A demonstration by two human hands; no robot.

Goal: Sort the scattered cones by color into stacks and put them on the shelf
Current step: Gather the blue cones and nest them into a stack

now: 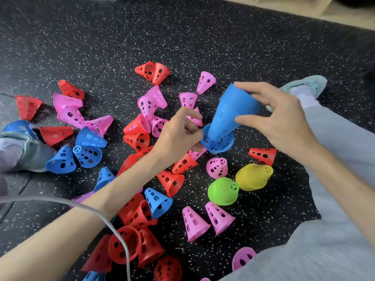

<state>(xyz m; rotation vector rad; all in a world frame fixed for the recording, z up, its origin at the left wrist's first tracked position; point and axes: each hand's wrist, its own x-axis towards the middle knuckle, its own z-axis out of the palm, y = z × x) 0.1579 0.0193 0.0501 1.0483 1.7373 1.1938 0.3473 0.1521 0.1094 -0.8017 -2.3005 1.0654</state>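
My right hand (278,114) grips a tall stack of blue cones (231,110), held tilted above the floor with its narrow end pointing down. My left hand (178,132) pinches the rim of a single blue cone (218,141), and the stack's narrow end sits inside it. Loose red, pink and blue cones lie scattered on the black speckled floor (182,37). A green stack (223,191) and a yellow stack (253,176) stand below my hands. Several blue cones (85,147) lie at the left.
My legs in grey trousers stretch out at both sides, with a shoe (304,88) at the upper right and another (26,151) at the left. A grey cable (113,226) crosses my left forearm. Pale wooden furniture (294,5) runs along the top right.
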